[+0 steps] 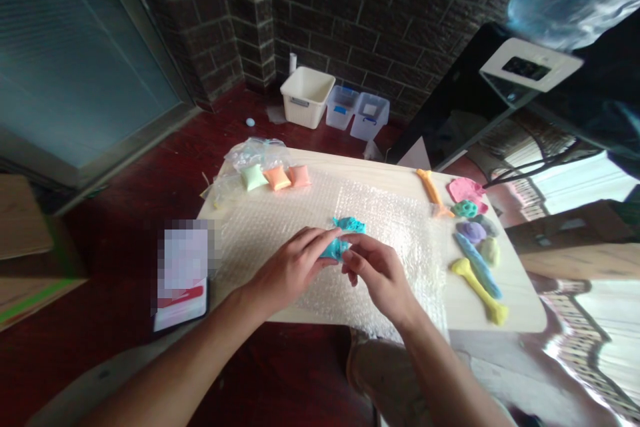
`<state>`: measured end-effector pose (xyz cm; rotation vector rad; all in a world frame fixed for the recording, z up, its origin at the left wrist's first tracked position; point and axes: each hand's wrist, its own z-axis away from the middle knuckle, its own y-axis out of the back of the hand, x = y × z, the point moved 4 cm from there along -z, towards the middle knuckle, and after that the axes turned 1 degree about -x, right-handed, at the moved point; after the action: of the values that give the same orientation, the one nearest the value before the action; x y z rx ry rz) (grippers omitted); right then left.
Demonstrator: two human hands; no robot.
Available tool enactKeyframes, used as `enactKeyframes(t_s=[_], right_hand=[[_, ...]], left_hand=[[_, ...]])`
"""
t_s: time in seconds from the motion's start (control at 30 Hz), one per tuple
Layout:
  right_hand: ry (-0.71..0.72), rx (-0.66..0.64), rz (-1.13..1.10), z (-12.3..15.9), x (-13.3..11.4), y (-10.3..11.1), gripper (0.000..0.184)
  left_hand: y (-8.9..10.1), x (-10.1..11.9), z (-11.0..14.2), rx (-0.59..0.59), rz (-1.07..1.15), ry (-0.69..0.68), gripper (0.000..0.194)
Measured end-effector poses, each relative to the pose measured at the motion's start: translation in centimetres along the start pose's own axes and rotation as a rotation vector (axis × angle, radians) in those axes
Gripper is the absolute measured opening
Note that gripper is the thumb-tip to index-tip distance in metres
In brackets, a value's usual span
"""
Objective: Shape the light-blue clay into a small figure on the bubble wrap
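Observation:
My left hand (293, 265) and my right hand (376, 270) meet over a sheet of bubble wrap (280, 220) on a small pale table (515, 310). Both pinch a lump of turquoise clay (339, 245) held just above the wrap. A second flat piece of turquoise clay (350, 224) lies on the wrap right behind my fingers. Both hands have their fingers closed on the lump.
Three small bags of green, orange and pink clay (276, 177) lie at the table's back left. Several shaped clay pieces (475, 247) lie along the right side. A phone (181, 280) sits at the left edge. Plastic bins (330, 105) stand on the floor by the brick wall.

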<state>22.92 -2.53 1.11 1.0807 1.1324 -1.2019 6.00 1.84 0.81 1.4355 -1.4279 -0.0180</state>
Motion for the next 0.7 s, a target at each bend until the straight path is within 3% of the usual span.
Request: enactKeyframes(t_s=[0.17, 0.37, 0.53, 0.7], right_hand=[[0.035, -0.012, -0.033, 0.21, 0.21, 0.04, 0.038], [0.124, -0.072, 0.187, 0.14, -0.37, 0.30, 0.033], [0.035, -0.152, 0.166, 0.38, -0.20, -0.01, 0.046], [-0.018, -0.131, 0.104, 0.20, -0.01, 0.22, 0.039]], left_hand=[[0.11, -0.54, -0.10, 0.023, 0.068, 0.049, 0.051], [0.18, -0.55, 0.14, -0.019, 0.218, 0.071, 0.052], [0.25, -0.89, 0.53, -0.043, 0.166, 0.103, 0.067], [-0.60, -0.89, 0.77, -0.115, 0.134, 0.078, 0.073]])
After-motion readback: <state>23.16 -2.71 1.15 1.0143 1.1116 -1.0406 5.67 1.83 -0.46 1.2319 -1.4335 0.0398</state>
